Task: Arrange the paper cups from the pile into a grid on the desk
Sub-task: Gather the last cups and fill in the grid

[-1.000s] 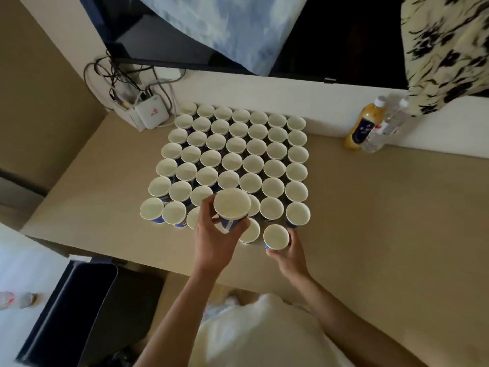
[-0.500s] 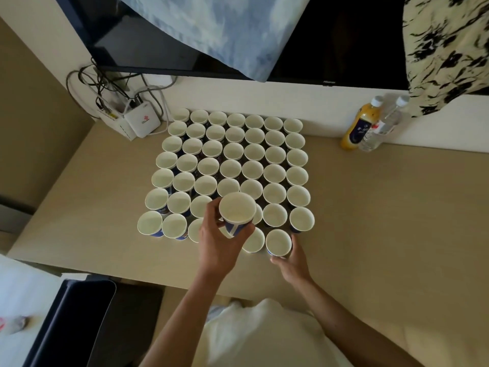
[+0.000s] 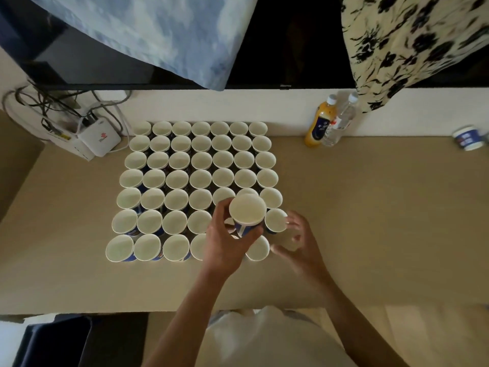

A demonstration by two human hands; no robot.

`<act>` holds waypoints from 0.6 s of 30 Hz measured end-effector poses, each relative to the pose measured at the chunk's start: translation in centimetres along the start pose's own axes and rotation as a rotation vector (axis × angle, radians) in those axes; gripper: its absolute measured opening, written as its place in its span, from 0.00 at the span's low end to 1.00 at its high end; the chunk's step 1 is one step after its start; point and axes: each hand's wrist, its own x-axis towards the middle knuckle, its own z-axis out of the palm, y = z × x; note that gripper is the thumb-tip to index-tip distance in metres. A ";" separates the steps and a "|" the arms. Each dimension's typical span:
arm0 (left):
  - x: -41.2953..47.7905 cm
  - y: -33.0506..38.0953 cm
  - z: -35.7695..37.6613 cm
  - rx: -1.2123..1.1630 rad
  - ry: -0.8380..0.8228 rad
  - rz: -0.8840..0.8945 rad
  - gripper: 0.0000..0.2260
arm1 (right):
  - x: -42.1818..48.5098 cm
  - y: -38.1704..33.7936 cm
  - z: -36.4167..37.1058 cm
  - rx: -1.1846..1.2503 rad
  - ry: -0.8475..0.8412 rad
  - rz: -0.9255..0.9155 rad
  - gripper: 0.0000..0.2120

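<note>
Over the near right corner of the grid, the left hand is curled round a paper cup, fingers and thumb gripping its blue-and-white side. It holds the cup up, mouth open to the ceiling, above the cups below. Whether it is one cup or several nested, I cannot tell.

Just to the right, the right hand is blurred. Its fingers look spread and loose, and it grips nothing, with its fingertips close beside the end cup of the second row from the front.

Beyond the hands, the grid of cups stands upright on the table, rims nearly touching, seven across at the back.

At the wall behind it on the left sits a white box with tangled cables. To the right stand an orange bottle and a clear bottle, touching. Far off to the right, a lone cup lies on its side. Above hang a dark screen, a blue cloth and a flowered cloth.
</note>
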 end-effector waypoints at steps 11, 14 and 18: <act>0.3 0.4 3.3 -0.018 -0.318 -0.051 0.34 | 0.4 -3.6 -1.1 0.116 -0.007 -0.071 0.31; 0.6 0.1 2.4 -0.040 -0.275 -0.103 0.33 | 0.1 -1.5 -1.9 0.101 0.090 -0.018 0.29; 1.0 -0.5 0.9 -0.097 -0.129 -0.186 0.26 | -0.7 2.9 -2.1 0.002 0.096 0.078 0.29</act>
